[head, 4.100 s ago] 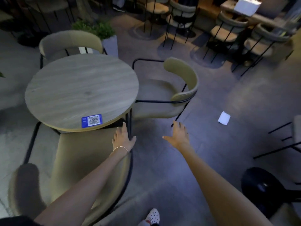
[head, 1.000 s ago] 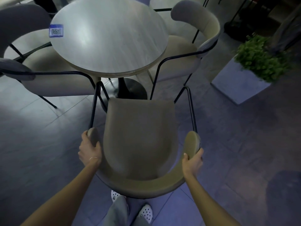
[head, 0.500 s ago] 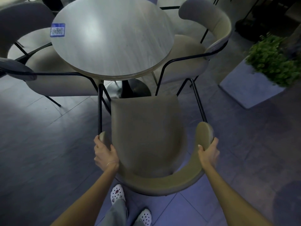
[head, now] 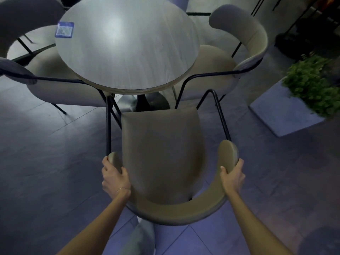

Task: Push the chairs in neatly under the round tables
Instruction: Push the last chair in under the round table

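A beige padded chair (head: pixel 161 153) with a curved backrest and black metal frame stands in front of me, its seat's front edge just short of the round wooden table (head: pixel 128 46). My left hand (head: pixel 114 176) grips the left end of the backrest. My right hand (head: pixel 233 176) grips the right end. The table's black pedestal base (head: pixel 143 103) shows beyond the seat. Two other chairs sit at the table: one on the left (head: pixel 60 89), one on the right (head: pixel 230 67), both tucked partly under the top.
A blue QR sticker (head: pixel 64 30) lies on the tabletop. A grey square planter (head: pixel 283 111) with a green bush (head: pixel 312 83) stands to the right of the chair. Dark tiled floor stretches to the left and right.
Four seconds ago I stood at another side of the table with open hands. Over the last second, with both hands on the backrest, the chair has slid closer to the table.
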The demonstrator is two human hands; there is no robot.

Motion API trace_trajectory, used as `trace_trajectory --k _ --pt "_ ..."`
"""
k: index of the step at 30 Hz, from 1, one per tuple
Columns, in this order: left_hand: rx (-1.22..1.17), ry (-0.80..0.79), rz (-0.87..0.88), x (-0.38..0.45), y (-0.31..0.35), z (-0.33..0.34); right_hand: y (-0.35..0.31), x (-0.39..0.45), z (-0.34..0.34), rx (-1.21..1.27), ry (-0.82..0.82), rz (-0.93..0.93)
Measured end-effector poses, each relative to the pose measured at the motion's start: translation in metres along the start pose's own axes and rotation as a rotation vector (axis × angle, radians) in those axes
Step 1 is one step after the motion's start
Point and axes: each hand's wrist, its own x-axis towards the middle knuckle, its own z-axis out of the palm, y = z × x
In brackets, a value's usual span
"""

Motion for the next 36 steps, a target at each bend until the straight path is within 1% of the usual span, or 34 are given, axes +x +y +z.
trace_trajectory --k 5,9,11,14,17,24,30,36 --pt "-0.002 0.002 -0.023 -0.006 0.008 -0.004 -0.003 0.001 -0.003 0.016 -0.001 0.017" --pt "0.003 -0.025 -0.051 -0.002 0.008 -0.009 -0.006 0.021 -0.012 0.044 -0.100 0.102" --pt "-0.053 -0.050 -0.079 0.006 0.010 -0.013 -0.010 0.034 -0.016 0.088 -0.148 0.127" --pt "-0.143 -0.084 -0.113 0.011 0.012 -0.018 -0.016 0.044 -0.018 0.118 -0.176 0.154" --pt "-0.155 -0.073 -0.086 0.010 0.012 -0.018 -0.017 0.045 -0.016 0.148 -0.169 0.170" --pt "-0.186 -0.050 -0.088 0.012 0.005 -0.028 -0.021 0.033 -0.008 0.157 -0.141 0.143" --pt "-0.155 -0.054 -0.071 0.038 -0.011 -0.042 -0.033 0.011 0.008 0.193 -0.138 0.150" --pt "-0.162 -0.046 -0.044 0.063 -0.005 -0.047 -0.051 0.010 0.021 0.214 -0.125 0.156"
